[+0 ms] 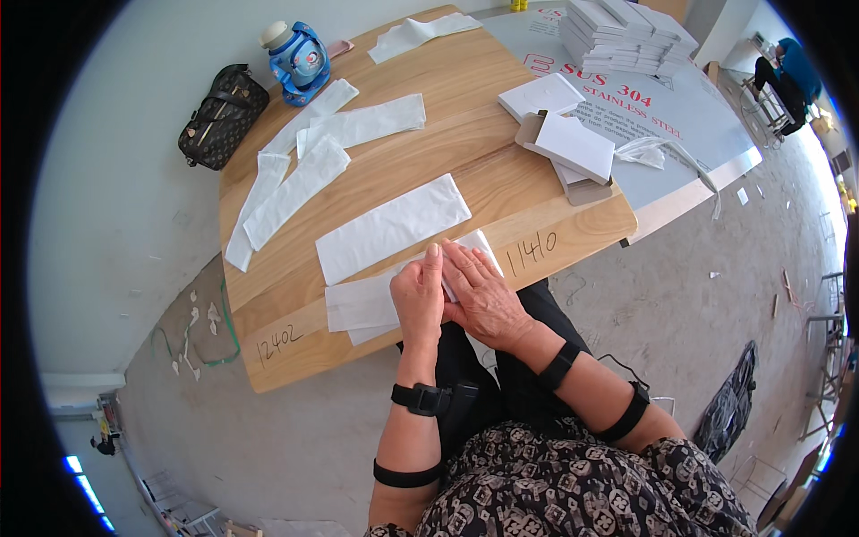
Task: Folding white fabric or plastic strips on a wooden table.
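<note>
At the table's near edge my two hands meet over a folded white strip, which looks like thin cloth or paper. My left hand is curled closed, its thumb up; whatever its fingers hold is hidden. Beside it, touching, my right hand lies with fingers stretched out over the strip's right end. Just beyond my hands a second flat white strip lies on the wood.
More white strips lie across the wooden table. A blue bottle and a brown patterned bag stand at the far left. White boxes sit at the right, with stacked white boxes behind. A person sits far right.
</note>
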Available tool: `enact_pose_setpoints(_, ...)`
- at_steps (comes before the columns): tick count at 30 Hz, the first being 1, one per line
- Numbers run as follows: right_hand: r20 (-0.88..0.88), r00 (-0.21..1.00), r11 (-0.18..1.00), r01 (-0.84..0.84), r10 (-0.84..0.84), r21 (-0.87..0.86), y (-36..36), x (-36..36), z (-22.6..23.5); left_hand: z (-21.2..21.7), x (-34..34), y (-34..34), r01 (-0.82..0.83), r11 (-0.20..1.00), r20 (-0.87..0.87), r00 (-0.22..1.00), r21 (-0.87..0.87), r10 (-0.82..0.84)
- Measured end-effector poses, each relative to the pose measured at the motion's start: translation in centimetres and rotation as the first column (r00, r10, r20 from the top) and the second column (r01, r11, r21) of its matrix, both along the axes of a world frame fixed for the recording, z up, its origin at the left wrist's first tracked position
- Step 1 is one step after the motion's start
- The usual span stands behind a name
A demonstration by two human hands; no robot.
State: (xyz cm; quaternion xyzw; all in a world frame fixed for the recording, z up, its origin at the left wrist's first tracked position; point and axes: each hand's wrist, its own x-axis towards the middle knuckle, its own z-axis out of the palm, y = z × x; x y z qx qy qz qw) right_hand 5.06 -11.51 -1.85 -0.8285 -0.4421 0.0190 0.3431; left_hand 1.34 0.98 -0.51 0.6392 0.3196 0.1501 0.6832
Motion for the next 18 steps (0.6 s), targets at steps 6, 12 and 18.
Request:
enact_pose_setpoints(6,0.077,0.997,0.996,0.026,-0.019,-0.09,-0.1,0.5,-0.6,0.3,0.4,-0.7,0.056,0.976,0.01,0.998,0.212,-0.059)
enact_pose_setpoints(12,0.13,0.991,0.992,0.036,-0.02,-0.121,0.1,0.2,-0.6,-0.3,-0.1,-0.2,0.041,0.858,-0.07,0.998,0.512,-0.005)
enact_pose_setpoints(18,0.159,0.987,0.986,0.021,0.006,-0.165,0.0,0.1,-0.3,0.5,-1.1,0.4,0.181,0.519,-0.292,0.946,0.836,0.139)
